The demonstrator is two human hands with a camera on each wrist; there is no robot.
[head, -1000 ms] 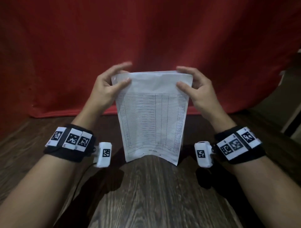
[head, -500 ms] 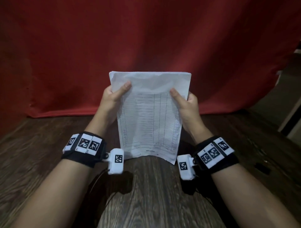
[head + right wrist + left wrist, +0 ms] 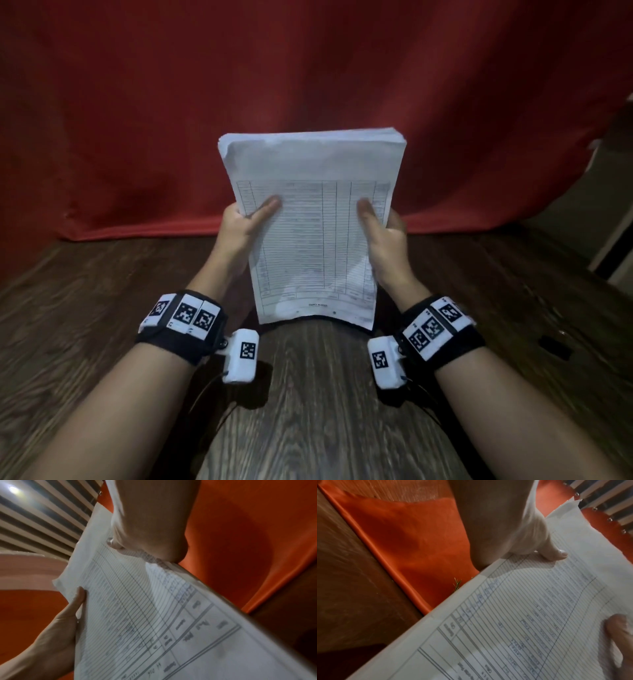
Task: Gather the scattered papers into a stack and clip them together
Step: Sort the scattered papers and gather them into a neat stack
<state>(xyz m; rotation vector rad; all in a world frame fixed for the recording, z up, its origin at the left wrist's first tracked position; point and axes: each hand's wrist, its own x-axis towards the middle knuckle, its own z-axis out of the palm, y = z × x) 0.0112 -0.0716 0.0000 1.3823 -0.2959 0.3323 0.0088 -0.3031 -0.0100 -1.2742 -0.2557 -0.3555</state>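
Note:
A stack of white papers [image 3: 311,219] with a ruled printed table stands upright, its lower edge near the wooden table [image 3: 308,394]. My left hand [image 3: 239,226] grips the stack's left edge, thumb on the front sheet and fingers behind. My right hand [image 3: 383,226] grips the right edge the same way. The left wrist view shows the left thumb pressed on the papers [image 3: 530,615]. In the right wrist view the papers [image 3: 145,615] run between both hands. A small black object [image 3: 555,346], possibly a clip, lies on the table at the right.
A red cloth [image 3: 308,85] hangs behind the table as a backdrop. Pale furniture [image 3: 616,246] stands at the far right edge. Each wrist carries a black band with marker tags and a white camera.
Both hands slid down from the stack's top corners to its middle sides. The stack now stands taller and its top edges look squared.

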